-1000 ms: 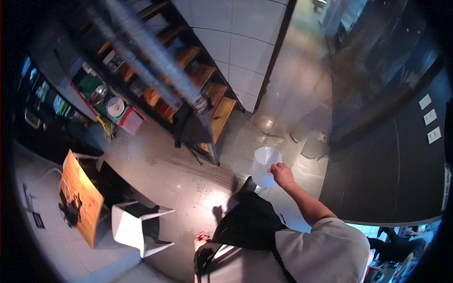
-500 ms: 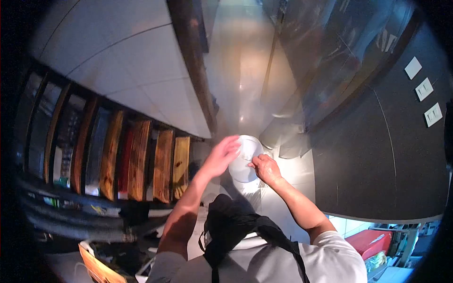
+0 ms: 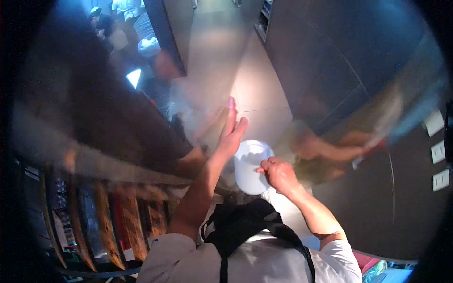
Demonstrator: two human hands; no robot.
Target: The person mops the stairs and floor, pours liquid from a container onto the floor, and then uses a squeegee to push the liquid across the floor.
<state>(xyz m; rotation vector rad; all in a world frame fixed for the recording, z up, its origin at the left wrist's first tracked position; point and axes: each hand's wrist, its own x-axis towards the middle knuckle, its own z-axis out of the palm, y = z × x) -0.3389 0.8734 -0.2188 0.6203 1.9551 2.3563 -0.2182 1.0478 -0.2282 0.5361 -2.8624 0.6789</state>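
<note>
A white round plastic container (image 3: 249, 175) is in front of my body, its open top facing up and away. My right hand (image 3: 281, 174) is closed on the right side of its rim. What lies inside the container is hard to make out. My left hand (image 3: 231, 134) is stretched forward beyond the container's left side, with fingers out and thumb apart, holding nothing. A black apron (image 3: 245, 224) covers part of my light shirt.
Wooden stair treads (image 3: 107, 226) run along the lower left. White wall switches (image 3: 440, 180) sit on the dark wall (image 3: 358, 207) at right. A tiled floor (image 3: 262, 89) stretches ahead. People (image 3: 125, 9) are at the upper left; a blurred arm (image 3: 325, 148) shows at right.
I have moved forward along the passage; the stairs now lie further back. My left hand has left the container's rim and reaches forward. The right hand keeps its grip on the container.
</note>
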